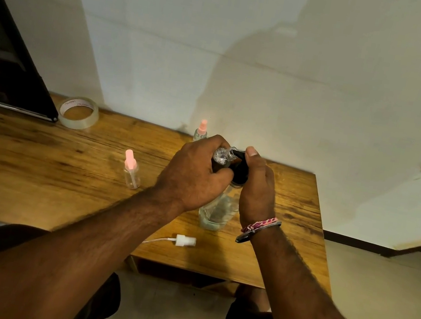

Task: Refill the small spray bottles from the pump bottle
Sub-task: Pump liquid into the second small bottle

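Filling step now — left hand [195,173] grips small open bottle [223,156] at black pump [240,168]. Right hand [256,186] clamps pump bottle [219,211], thumb on top. Next — gentle press, mouth kept under spout.

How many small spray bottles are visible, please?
3: one held in the left hand at the pump nozzle, one pink-capped mid-table, one pink-capped near the wall.

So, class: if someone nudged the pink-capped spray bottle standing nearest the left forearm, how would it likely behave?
The pink-capped spray bottle looks clear and empty, so probably light. It is tall and narrow, standing upright, so it may tip easily. Its round body would likely roll on the wooden table.
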{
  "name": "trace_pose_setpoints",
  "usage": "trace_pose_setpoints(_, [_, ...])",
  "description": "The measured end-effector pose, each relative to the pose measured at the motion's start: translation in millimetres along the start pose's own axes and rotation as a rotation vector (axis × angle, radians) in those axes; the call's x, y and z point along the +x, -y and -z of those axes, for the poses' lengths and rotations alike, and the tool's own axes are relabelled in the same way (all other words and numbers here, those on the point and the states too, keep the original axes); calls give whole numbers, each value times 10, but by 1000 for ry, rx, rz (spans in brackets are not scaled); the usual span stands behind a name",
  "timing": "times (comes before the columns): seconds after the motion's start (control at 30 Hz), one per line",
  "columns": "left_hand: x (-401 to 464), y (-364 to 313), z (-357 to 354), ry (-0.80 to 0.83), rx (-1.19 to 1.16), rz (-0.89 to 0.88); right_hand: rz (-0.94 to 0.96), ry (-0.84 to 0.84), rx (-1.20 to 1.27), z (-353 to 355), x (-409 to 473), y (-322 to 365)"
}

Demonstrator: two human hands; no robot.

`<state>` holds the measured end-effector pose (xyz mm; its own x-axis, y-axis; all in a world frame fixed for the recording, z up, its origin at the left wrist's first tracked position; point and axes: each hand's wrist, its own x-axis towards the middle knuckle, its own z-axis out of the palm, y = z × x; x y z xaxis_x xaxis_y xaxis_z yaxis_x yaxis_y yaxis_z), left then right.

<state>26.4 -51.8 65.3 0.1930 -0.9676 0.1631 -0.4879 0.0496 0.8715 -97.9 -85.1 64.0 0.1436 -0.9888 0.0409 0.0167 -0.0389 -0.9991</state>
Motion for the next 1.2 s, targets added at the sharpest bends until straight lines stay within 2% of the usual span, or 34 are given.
trace_pose_setpoints(0.3, [12, 7, 11, -8, -16, -8, 10, 47, 9, -8, -59, 65])
trace_pose_setpoints(0.97, [-3, -20, 19, -5, -19, 15, 0, -22, -3, -16, -10, 4])
trace_pose_setpoints(1.2, [-1, -23, 22, -2, 3, -4, 13, 29, -5, -29, -60, 61])
